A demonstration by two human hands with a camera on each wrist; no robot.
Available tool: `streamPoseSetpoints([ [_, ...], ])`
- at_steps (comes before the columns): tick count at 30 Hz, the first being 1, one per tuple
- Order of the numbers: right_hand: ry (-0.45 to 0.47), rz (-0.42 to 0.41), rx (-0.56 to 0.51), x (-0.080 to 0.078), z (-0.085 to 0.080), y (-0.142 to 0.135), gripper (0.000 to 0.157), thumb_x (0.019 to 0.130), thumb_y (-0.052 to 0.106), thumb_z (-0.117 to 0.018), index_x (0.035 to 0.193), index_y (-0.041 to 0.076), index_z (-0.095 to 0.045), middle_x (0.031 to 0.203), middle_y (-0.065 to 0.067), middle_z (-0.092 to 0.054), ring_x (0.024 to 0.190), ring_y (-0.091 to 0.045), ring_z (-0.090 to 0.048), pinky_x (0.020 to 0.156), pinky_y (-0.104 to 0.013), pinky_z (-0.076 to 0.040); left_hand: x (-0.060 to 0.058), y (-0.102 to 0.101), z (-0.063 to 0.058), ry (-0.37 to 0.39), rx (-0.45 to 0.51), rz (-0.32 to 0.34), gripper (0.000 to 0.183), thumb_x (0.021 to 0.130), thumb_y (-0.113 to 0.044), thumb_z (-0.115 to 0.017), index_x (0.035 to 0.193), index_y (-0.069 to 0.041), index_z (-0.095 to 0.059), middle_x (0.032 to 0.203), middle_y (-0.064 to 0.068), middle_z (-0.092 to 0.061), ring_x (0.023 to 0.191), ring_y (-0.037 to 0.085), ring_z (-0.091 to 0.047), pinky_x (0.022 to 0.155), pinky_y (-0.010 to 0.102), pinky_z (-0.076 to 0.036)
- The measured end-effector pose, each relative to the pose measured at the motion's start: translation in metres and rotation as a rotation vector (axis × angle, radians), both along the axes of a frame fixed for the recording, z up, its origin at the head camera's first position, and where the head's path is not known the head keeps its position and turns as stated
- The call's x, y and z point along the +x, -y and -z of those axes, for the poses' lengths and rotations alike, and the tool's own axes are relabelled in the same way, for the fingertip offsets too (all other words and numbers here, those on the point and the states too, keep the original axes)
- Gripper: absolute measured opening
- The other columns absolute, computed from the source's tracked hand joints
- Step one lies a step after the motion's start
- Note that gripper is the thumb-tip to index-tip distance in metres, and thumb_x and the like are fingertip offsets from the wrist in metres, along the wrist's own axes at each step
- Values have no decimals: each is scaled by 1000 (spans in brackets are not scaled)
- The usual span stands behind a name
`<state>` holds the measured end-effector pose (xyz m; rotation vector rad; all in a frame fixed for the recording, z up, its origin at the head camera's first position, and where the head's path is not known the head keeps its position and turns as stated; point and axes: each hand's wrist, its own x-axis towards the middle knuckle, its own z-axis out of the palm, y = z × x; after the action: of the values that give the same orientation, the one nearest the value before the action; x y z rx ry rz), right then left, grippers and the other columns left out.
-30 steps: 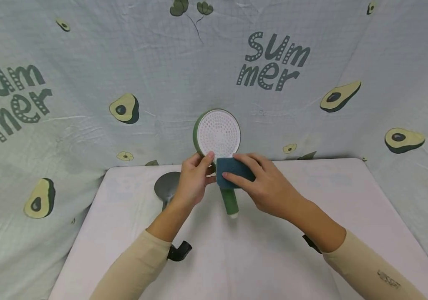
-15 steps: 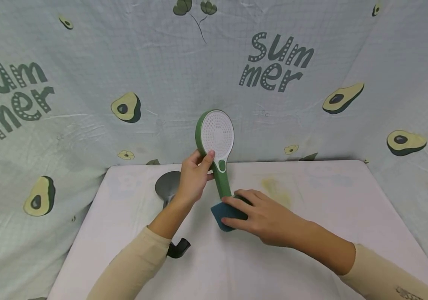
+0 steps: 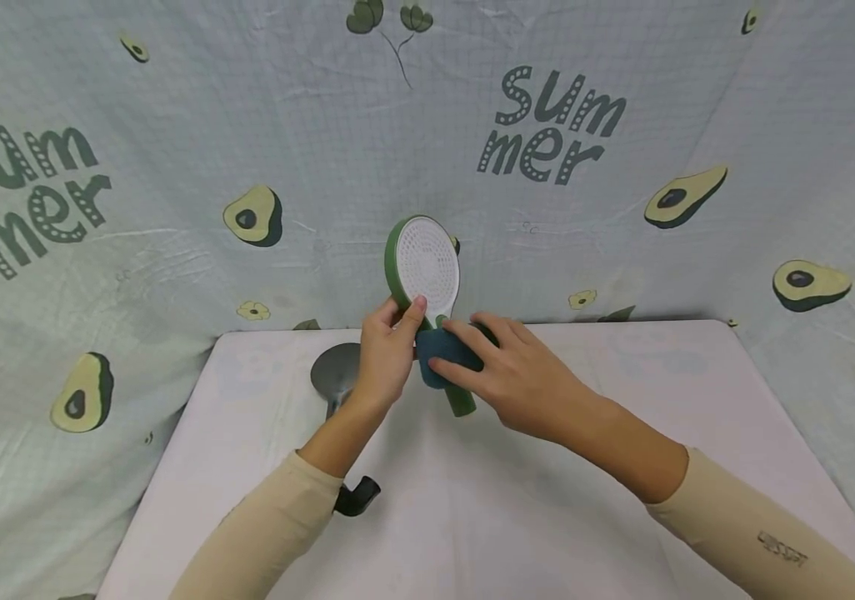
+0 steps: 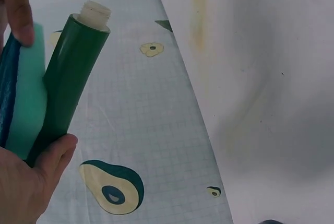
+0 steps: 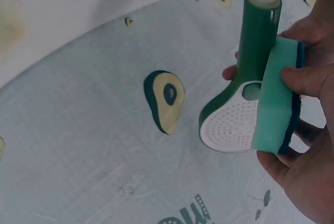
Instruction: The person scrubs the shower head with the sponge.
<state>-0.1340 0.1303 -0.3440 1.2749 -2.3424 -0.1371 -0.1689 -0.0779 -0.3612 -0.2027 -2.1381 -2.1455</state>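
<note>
In the head view my left hand grips the neck of a green shower head, whose white perforated face is turned toward me. My right hand holds a sponge between thumb and fingers, its blue side outward. The sponge lies across the handle, just under the face, and hides part of it. From the left wrist, the sponge's light green side touches the green handle, which ends in a pale threaded stub. The right wrist view shows the sponge against handle and face edge.
A dark grey ladle-like utensil lies on the white table, partly hidden beneath my left forearm; its black hooked end shows. Patterned cloth hangs behind the table. A yellowish stain marks the tabletop.
The sponge went from the neck down to the handle's lower end, then back up to the upper handle. The shower head has turned and tilted slightly; my left hand keeps its grip.
</note>
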Motion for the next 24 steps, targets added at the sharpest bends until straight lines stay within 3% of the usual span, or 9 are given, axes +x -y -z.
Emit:
streamPoseSetpoints([
  [2,-23,11,18,-1,-3,3,68,79,15,-85,141,28,-62,153,-17,-49,124,-41,-53,99,-50,-55,1,0,0,-25,-17,-14,33,109,-24,-56,130,-1,-66,118,20,-66,72,10,-65,63,20,-59],
  [5,-47,19,61,3,-3,7,67,79,19,-86,141,28,-63,153,-17,-48,126,-41,-52,100,-50,-54,0,0,1,-58,-51,-39,32,108,-24,-58,129,-1,-67,121,19,-68,84,10,-66,70,18,-57],
  [9,-53,0,110,16,2,8,57,84,25,-86,137,28,-66,150,-16,-50,124,-41,-53,100,-48,-54,-1,1,1,-39,-24,-13,34,108,-23,-58,131,0,-65,127,21,-66,109,26,-71,81,29,-63],
  [11,-41,-22,122,24,6,6,53,85,27,-86,135,27,-66,148,-16,-52,121,-40,-55,98,-47,-55,-1,2,2,-22,4,9,35,108,-23,-57,132,1,-63,128,22,-64,108,37,-72,77,37,-64],
  [14,4,-64,122,34,11,0,56,83,24,-87,134,28,-65,147,-15,-52,120,-40,-56,97,-47,-55,-2,4,1,-7,18,10,35,109,-22,-56,133,1,-62,127,23,-63,106,41,-73,73,39,-65],
  [18,122,-98,17,40,18,-11,67,80,17,-89,139,31,-61,149,-13,-50,123,-37,-55,100,-47,-55,-1,7,-1,22,26,4,35,110,-23,-52,135,1,-58,124,23,-63,107,39,-73,71,35,-65],
  [24,263,-112,-255,30,32,-18,70,85,15,-86,146,32,-56,151,-15,-47,130,-35,-51,103,-48,-55,-1,9,-3,37,97,11,36,113,-18,-41,141,4,-45,126,24,-62,104,31,-73,72,33,-65],
])
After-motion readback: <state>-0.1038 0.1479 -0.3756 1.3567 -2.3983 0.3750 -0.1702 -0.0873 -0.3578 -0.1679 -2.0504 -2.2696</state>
